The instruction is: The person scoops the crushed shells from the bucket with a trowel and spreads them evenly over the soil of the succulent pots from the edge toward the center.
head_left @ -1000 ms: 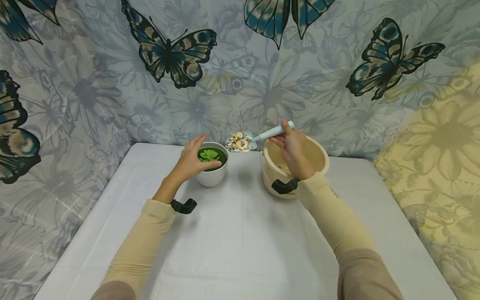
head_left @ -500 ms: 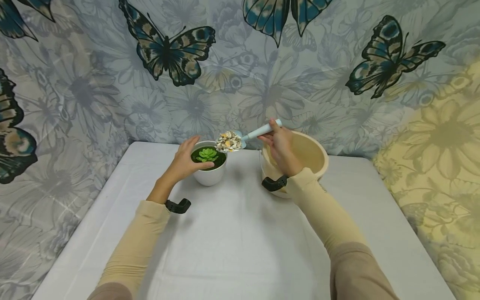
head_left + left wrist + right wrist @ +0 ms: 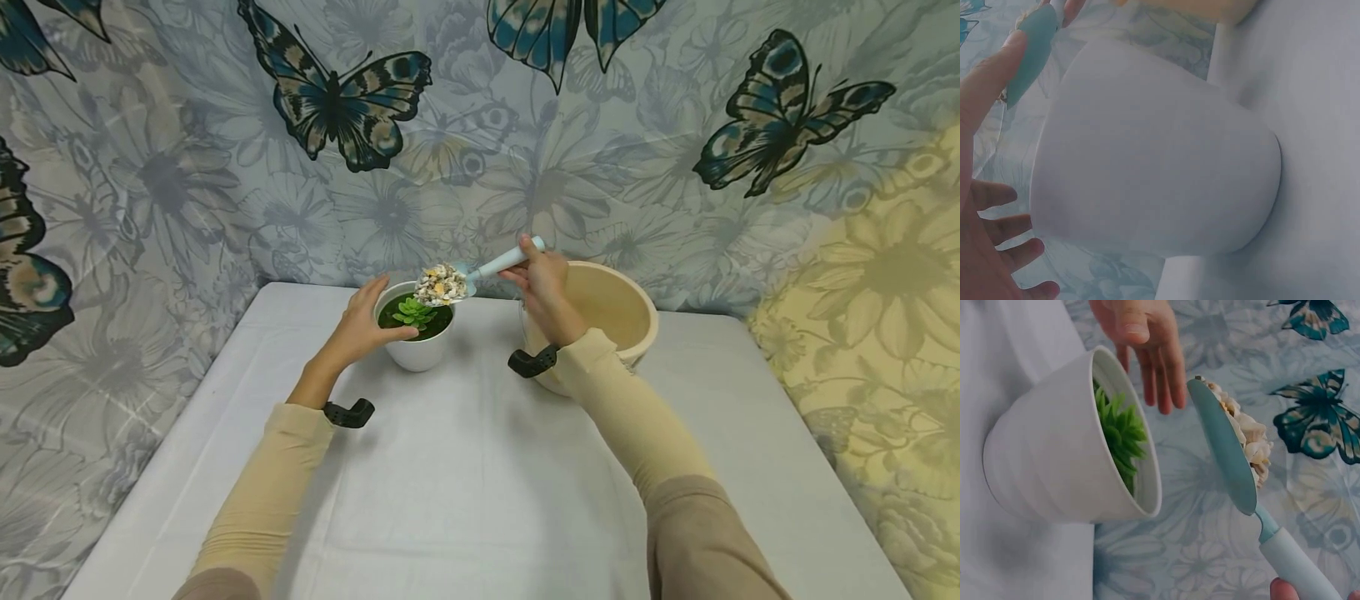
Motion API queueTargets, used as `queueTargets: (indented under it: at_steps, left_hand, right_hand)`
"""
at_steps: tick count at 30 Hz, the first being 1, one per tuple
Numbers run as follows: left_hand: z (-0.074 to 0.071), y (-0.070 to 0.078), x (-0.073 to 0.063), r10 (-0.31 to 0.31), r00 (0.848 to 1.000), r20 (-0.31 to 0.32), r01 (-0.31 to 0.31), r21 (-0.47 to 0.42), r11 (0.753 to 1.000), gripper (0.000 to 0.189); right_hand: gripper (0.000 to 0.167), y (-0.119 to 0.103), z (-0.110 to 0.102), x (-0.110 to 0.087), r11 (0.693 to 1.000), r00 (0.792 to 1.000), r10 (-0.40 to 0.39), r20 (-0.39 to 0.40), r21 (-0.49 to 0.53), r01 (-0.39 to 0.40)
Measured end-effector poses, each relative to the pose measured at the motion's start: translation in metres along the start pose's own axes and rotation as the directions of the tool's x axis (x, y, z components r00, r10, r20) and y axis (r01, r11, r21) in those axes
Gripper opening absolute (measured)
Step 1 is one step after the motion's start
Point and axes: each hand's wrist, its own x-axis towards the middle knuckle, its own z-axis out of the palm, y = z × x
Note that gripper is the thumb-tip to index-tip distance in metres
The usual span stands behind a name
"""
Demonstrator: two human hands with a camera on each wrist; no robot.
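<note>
A small white pot (image 3: 417,357) with a green succulent (image 3: 414,312) in it stands upright near the table's back edge. My left hand (image 3: 358,325) is spread beside the pot's left rim, fingers fairly straight and thumb over the near side. In the right wrist view those fingers (image 3: 1160,375) show just beyond the rim. My right hand (image 3: 546,287) grips the handle of a light blue hand trowel (image 3: 497,264). A heap of mixed pale, yellow and dark pebbles (image 3: 439,285) fills its scoop. From the side, the scoop (image 3: 1225,450) hangs above the pot's opening, apart from the rim.
A larger cream pot (image 3: 637,325) stands to the right, partly behind my right hand and wrist. White cloth covers the table (image 3: 450,500). Behind it hangs a butterfly-printed backdrop (image 3: 465,192) right at the back edge.
My right hand has carried the loaded trowel leftward from near the cream pot to over the white pot. My left hand has shifted slightly left at its rim.
</note>
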Motion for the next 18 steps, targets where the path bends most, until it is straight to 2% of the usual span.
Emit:
queueTargets:
  at_steps: [9,18]
  left_hand:
    - [0.003,-0.015,0.003,-0.056,0.998,0.04,0.057,-0.021,0.998,0.116]
    - [0.005,-0.024,0.004,-0.06,0.997,0.049,0.063,-0.057,0.996,0.114]
  right_hand:
    - [0.018,0.009,0.008,-0.002,0.999,1.0,0.025,0.008,-0.035,-0.025]
    - [0.015,0.019,0.015,0.0,0.996,0.999,0.009,0.037,-0.087,-0.006]
